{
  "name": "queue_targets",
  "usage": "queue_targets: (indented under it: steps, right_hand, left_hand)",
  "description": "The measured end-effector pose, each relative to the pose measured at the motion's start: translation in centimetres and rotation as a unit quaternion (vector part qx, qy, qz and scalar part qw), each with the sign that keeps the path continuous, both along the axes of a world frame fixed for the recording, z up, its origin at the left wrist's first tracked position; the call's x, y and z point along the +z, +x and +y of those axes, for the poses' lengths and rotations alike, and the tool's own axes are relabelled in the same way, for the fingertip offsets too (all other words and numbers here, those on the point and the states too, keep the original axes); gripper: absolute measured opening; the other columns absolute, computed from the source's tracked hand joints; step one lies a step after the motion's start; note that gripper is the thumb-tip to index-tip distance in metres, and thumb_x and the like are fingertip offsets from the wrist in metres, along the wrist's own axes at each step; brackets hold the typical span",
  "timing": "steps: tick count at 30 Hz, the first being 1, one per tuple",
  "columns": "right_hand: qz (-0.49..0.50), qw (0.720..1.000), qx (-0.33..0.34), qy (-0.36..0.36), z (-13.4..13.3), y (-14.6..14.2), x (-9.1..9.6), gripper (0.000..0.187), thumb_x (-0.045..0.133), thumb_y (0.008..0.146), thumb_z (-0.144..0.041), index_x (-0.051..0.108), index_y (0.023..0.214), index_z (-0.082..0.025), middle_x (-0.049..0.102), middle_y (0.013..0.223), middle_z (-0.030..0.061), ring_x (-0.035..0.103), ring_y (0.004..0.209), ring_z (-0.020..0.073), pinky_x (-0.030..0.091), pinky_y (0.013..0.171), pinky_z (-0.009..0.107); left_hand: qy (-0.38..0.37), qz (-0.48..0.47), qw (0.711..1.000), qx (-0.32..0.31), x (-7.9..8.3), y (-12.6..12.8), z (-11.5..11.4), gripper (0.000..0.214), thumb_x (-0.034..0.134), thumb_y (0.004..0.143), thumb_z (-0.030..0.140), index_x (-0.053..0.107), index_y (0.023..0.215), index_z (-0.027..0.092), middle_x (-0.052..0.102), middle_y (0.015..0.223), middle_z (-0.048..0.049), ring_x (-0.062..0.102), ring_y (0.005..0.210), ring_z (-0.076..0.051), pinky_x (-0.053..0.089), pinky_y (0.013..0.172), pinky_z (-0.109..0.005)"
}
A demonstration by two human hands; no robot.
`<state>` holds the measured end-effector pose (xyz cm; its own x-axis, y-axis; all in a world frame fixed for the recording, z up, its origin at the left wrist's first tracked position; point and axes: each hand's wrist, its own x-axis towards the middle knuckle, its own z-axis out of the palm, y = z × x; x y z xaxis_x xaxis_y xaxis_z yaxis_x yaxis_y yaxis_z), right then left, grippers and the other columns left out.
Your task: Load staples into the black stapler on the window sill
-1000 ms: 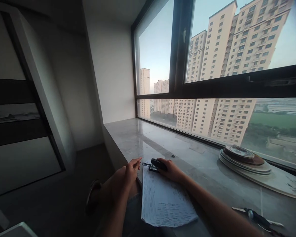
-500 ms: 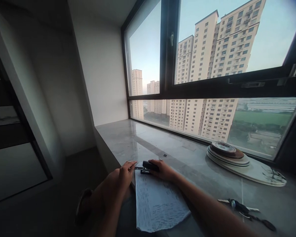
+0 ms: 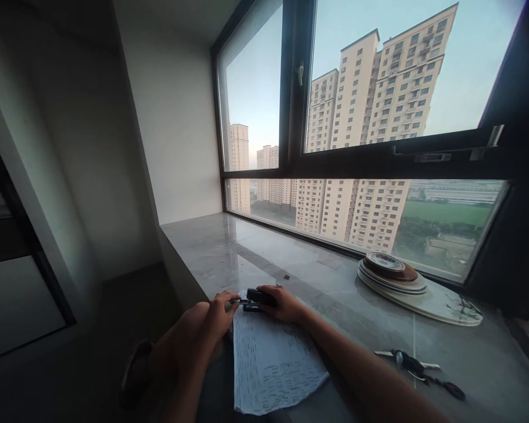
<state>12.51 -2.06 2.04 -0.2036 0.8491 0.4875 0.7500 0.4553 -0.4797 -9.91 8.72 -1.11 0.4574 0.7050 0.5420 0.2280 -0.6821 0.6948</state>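
Observation:
My right hand is wrapped round a black stapler, which lies over the far end of a sheet of paper. From the stapler's left end a thin metal slide sticks out sideways. My left hand is closed, its fingertips pinching the outer end of that slide. Rows of dark writing cover the paper, whose near edge is curved and uneven. A small dark piece, perhaps a strip of staples, lies on the stone sill beyond the right hand.
A stack of plates rests on an oval board to the right. Nearer me on the sill lies a bunch of keys. The window runs along the far side. On the left the sill drops off at its edge.
The view has shifted slightly, so everything sits a little further left. My left fingers have curled down onto the slide's end, and less of the slide shows. The right hand keeps its hold.

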Motion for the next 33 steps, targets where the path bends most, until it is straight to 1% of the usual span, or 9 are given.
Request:
queue_targets:
  steps: [6, 8, 12, 15, 20, 24, 28, 31, 33]
  right_hand:
    - [0.0, 1.0, 0.003, 0.005, -0.1, 0.1, 0.0, 0.044, 0.066, 0.082, -0.033, 0.061, 0.124, -0.021, 0.073, 0.104, 0.0085, 0.068, 0.087, 0.0231, 0.05, 0.08, 0.03]
    - [-0.002, 1.0, 0.005, 0.012, -0.1, 0.1, 0.0, 0.043, 0.066, 0.083, -0.033, 0.061, 0.124, -0.021, 0.073, 0.103, 0.008, 0.068, 0.086, 0.0225, 0.05, 0.079, 0.03]
    - [-0.007, 1.0, 0.006, 0.02, -0.1, 0.1, 0.1, 0.038, 0.064, 0.084, -0.031, 0.062, 0.12, -0.02, 0.073, 0.098, 0.0068, 0.067, 0.082, 0.0205, 0.049, 0.076, 0.028]
    - [-0.003, 1.0, 0.006, 0.014, 0.0, 0.1, 0.2, 0.036, 0.063, 0.083, -0.029, 0.062, 0.119, -0.02, 0.072, 0.098, 0.0067, 0.067, 0.082, 0.0203, 0.049, 0.075, 0.027]
    - [0.004, 1.0, 0.003, 0.01, 0.2, 0.2, 0.1, 0.037, 0.064, 0.083, -0.028, 0.061, 0.119, -0.02, 0.072, 0.1, 0.0065, 0.066, 0.083, 0.0203, 0.048, 0.075, 0.027]
    - [-0.001, 1.0, -0.002, 0.013, 0.4, 0.1, -0.3, 0.035, 0.065, 0.083, -0.028, 0.06, 0.117, -0.02, 0.071, 0.101, 0.0069, 0.065, 0.084, 0.0203, 0.048, 0.075, 0.027]
    - [0.003, 1.0, -0.016, 0.009, 0.7, -0.2, -0.6, 0.036, 0.066, 0.084, -0.03, 0.058, 0.118, -0.021, 0.071, 0.1, 0.0065, 0.065, 0.084, 0.0199, 0.047, 0.075, 0.027]
    - [0.008, 1.0, -0.005, -0.016, 0.7, -0.2, -0.3, 0.038, 0.066, 0.084, -0.032, 0.056, 0.119, -0.021, 0.07, 0.094, 0.0038, 0.063, 0.078, 0.0182, 0.047, 0.072, 0.026]
    - [0.01, 0.998, 0.033, -0.043, 0.6, 0.2, 0.2, 0.043, 0.068, 0.081, -0.031, 0.055, 0.121, -0.021, 0.069, 0.093, 0.002, 0.062, 0.077, 0.0171, 0.047, 0.071, 0.025]
  left_hand:
    - [-0.027, 0.005, 1.0, -0.012, 0.1, 0.4, -0.3, 0.018, 0.065, 0.077, 0.022, 0.078, 0.089, 0.024, 0.074, 0.096, -0.006, 0.066, 0.097, -0.025, 0.049, 0.094, -0.04]
    - [0.001, 0.024, 1.0, 0.002, 0.0, 0.4, -0.7, 0.019, 0.063, 0.08, 0.024, 0.078, 0.092, 0.025, 0.073, 0.096, -0.0066, 0.064, 0.097, -0.025, 0.05, 0.093, -0.04]
    - [0.097, 0.104, 0.987, 0.075, -0.1, 0.1, -1.6, 0.027, 0.057, 0.086, 0.024, 0.077, 0.103, 0.029, 0.069, 0.101, -0.0072, 0.06, 0.095, -0.024, 0.049, 0.09, -0.039]
    - [0.12, 0.153, 0.974, 0.115, -0.2, 0.0, -2.3, 0.034, 0.052, 0.089, 0.023, 0.072, 0.115, 0.031, 0.069, 0.101, -0.0075, 0.06, 0.094, -0.024, 0.048, 0.088, -0.039]
    - [0.108, 0.166, 0.971, 0.136, -0.5, 1.0, -3.4, 0.04, 0.05, 0.087, 0.017, 0.067, 0.123, 0.021, 0.069, 0.121, -0.0124, 0.06, 0.115, -0.029, 0.04, 0.104, -0.045]
    - [0.088, 0.157, 0.98, 0.084, -1.0, 2.7, -4.7, 0.056, 0.048, 0.081, 0.006, 0.054, 0.136, 0.018, 0.06, 0.137, -0.0143, 0.05, 0.131, -0.029, 0.031, 0.113, -0.049]
    - [0.033, 0.111, 0.992, 0.046, -1.2, 3.0, -5.1, 0.067, 0.048, 0.079, 0.004, 0.039, 0.145, 0.015, 0.056, 0.14, -0.0166, 0.049, 0.133, -0.03, 0.037, 0.11, -0.049]
    - [-0.021, 0.064, 0.998, 0.001, -0.6, 2.1, -4.4, 0.056, 0.052, 0.083, 0.012, 0.046, 0.139, 0.018, 0.063, 0.131, -0.014, 0.056, 0.126, -0.028, 0.043, 0.106, -0.045]
    - [-0.063, 0.031, 0.997, -0.025, 0.0, 1.3, -3.9, 0.045, 0.054, 0.087, 0.02, 0.054, 0.132, 0.021, 0.068, 0.124, -0.0117, 0.061, 0.12, -0.026, 0.047, 0.103, -0.042]
